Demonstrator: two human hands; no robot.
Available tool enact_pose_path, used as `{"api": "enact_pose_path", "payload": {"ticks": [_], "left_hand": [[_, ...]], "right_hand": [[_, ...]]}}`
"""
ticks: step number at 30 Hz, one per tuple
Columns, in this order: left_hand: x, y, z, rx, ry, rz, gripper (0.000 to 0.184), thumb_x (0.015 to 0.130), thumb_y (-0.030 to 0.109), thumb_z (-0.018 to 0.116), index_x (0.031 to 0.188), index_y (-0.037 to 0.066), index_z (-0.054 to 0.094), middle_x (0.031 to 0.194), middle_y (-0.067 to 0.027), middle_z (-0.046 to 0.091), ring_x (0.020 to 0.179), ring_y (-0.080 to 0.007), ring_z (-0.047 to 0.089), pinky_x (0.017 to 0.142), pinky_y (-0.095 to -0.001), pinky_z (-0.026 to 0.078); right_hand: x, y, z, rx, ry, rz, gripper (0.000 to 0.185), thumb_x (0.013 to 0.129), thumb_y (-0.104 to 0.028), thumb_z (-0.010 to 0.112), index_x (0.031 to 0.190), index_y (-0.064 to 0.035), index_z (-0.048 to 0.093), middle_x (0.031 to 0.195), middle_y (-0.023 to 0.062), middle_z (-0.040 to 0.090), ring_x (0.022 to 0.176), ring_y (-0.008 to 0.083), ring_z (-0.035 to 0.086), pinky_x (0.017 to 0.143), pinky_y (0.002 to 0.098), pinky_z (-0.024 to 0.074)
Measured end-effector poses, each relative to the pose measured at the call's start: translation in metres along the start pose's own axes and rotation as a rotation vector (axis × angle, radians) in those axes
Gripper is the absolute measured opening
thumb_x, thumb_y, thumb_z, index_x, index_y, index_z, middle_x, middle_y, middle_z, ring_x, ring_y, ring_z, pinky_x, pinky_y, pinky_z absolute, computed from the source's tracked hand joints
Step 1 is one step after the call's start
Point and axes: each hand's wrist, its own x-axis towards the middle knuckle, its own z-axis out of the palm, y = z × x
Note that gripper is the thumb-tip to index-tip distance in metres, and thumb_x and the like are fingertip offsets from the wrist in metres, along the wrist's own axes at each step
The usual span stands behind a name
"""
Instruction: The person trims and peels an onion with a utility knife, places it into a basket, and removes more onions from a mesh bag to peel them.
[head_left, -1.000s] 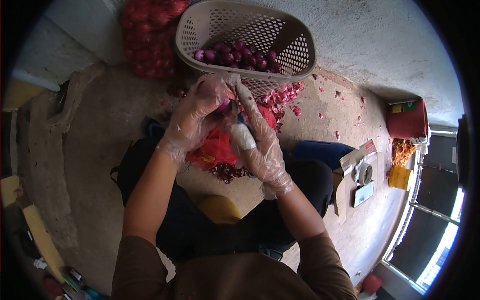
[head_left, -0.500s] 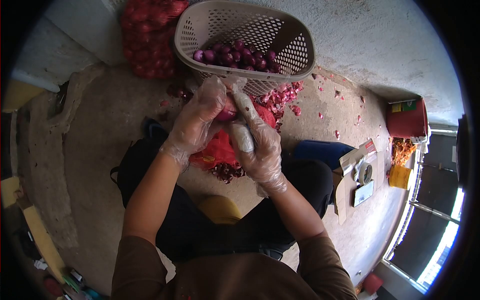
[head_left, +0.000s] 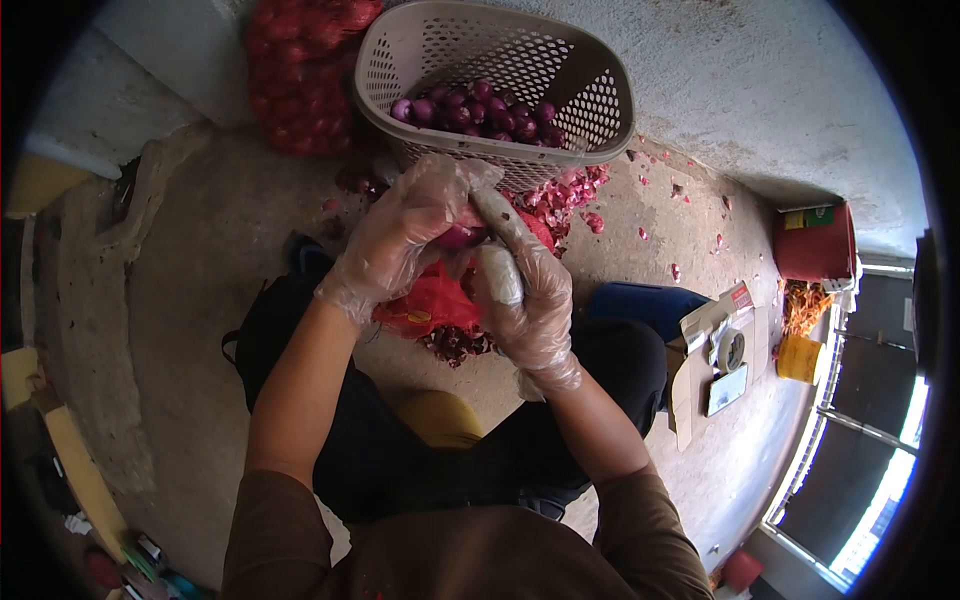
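Observation:
My left hand [head_left: 395, 240], in a clear plastic glove, is closed round a red onion [head_left: 458, 237]. Much of the onion is hidden by the fingers. My gloved right hand [head_left: 535, 310] meets it from the right, thumb and forefinger bent close against it. Both of these digits have a pale wrapping under the plastic. Whatever the right fingers pinch, if anything, is hidden. Below the hands lies a red mesh sack [head_left: 425, 300] with dark onion skins [head_left: 457, 345] at its lower edge. Just beyond stands a perforated basket [head_left: 400, 130] holding several red onions [head_left: 480, 112].
A full red mesh sack of onions [head_left: 300, 80] leans at the wall, left of the basket. Loose skins [head_left: 575, 195] litter the floor. On my right, cardboard [head_left: 685, 390] carries a tape roll [head_left: 732, 348] and a phone [head_left: 727, 389], beside a blue container [head_left: 645, 307].
The right hand has shifted slightly to the right, and its wrapped fingers are angled differently. My left hand has turned a little over the onion, so less of it shows.

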Motion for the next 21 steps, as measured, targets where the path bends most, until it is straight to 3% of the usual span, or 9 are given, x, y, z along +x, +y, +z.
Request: {"api": "enact_pose_path", "payload": {"ticks": [4,7,10,13,15,16,17,19,21], "left_hand": [[-0.002,-0.005,-0.005,0.001,-0.008,-0.072,0.064,0.081,0.034,0.070,0.130,0.000,0.045,0.131,-0.0142,0.052,0.116,-0.0214,0.055,0.096,-0.0340,0.050],[-0.007,-0.010,-0.003,-0.042,-0.057,-0.130,0.063,0.080,0.031,0.070,0.130,0.001,0.045,0.124,-0.0135,0.055,0.109,-0.0200,0.058,0.088,-0.0330,0.054],[-0.005,-0.008,0.003,-0.233,-0.095,-0.103,0.064,0.079,0.027,0.069,0.133,0.004,0.043,0.118,-0.0123,0.057,0.097,-0.0187,0.062,0.077,-0.0339,0.058],[-0.003,-0.010,0.006,-0.209,0.016,-0.014,0.063,0.078,0.026,0.070,0.130,0.002,0.045,0.127,-0.0192,0.056,0.109,-0.0263,0.061,0.085,-0.0379,0.056],[-0.004,-0.009,-0.002,-0.205,-0.014,-0.031,0.066,0.077,0.026,0.072,0.131,0.001,0.044,0.128,-0.0195,0.056,0.111,-0.0270,0.060,0.088,-0.0393,0.055],[-0.004,-0.009,-0.005,-0.203,-0.029,-0.041,0.067,0.076,0.026,0.073,0.132,0.001,0.044,0.128,-0.0197,0.056,0.112,-0.0273,0.060,0.089,-0.0400,0.055],[-0.004,-0.011,-0.007,-0.223,-0.038,-0.026,0.066,0.077,0.025,0.071,0.133,0.003,0.043,0.127,-0.0174,0.055,0.110,-0.0274,0.060,0.081,-0.0383,0.054],[-0.003,-0.013,-0.009,-0.261,-0.057,0.004,0.065,0.079,0.022,0.068,0.135,0.007,0.040,0.124,-0.0130,0.055,0.107,-0.0277,0.061,0.066,-0.0348,0.052],[-0.005,-0.011,-0.010,-0.334,0.013,-0.016,0.063,0.078,0.023,0.069,0.133,0.007,0.042,0.124,-0.0132,0.056,0.106,-0.0295,0.061,0.070,-0.0381,0.054]], "right_hand": [[0.013,0.005,-0.005,-0.152,0.124,-0.213,0.042,0.099,-0.009,0.050,0.140,0.0009,0.050,0.122,0.0123,0.066,0.090,0.0170,0.067,0.084,0.0301,0.0510],[0.016,-0.018,-0.019,0.103,0.255,0.051,0.041,0.100,-0.012,0.052,0.141,-0.0036,0.051,0.095,-0.0054,0.059,0.059,-0.0010,0.036,0.057,0.0141,0.0356],[0.019,-0.013,-0.032,0.151,0.268,0.144,0.042,0.098,-0.013,0.056,0.140,-0.0060,0.053,0.096,-0.0062,0.060,0.063,-0.0004,0.041,0.059,0.0156,0.0381],[0.020,-0.015,-0.031,0.152,0.277,0.188,0.043,0.098,-0.014,0.058,0.140,-0.0075,0.054,0.095,-0.0065,0.060,0.066,-0.0004,0.043,0.060,0.0161,0.0389],[0.021,-0.013,-0.029,0.123,0.308,0.174,0.043,0.097,-0.014,0.058,0.140,-0.0079,0.054,0.095,-0.0062,0.061,0.067,-0.0003,0.044,0.060,0.0165,0.0394],[0.021,-0.010,-0.030,0.079,0.311,0.160,0.042,0.098,-0.016,0.056,0.139,-0.0079,0.054,0.104,-0.0043,0.061,0.068,-0.0001,0.044,0.061,0.0164,0.0397],[0.021,-0.005,-0.032,0.036,0.314,0.146,0.042,0.098,-0.018,0.054,0.139,-0.0080,0.054,0.113,-0.0024,0.061,0.069,0.0001,0.044,0.062,0.0163,0.0400],[0.022,-0.004,-0.035,-0.023,0.320,0.108,0.042,0.098,-0.019,0.052,0.139,-0.0080,0.054,0.115,-0.0006,0.062,0.068,0.0000,0.044,0.061,0.0160,0.0394],[0.023,-0.007,-0.039,-0.027,0.334,0.079,0.042,0.098,-0.018,0.051,0.139,-0.0079,0.053,0.101,-0.0013,0.062,0.065,-0.0002,0.043,0.057,0.0158,0.0382]]}}
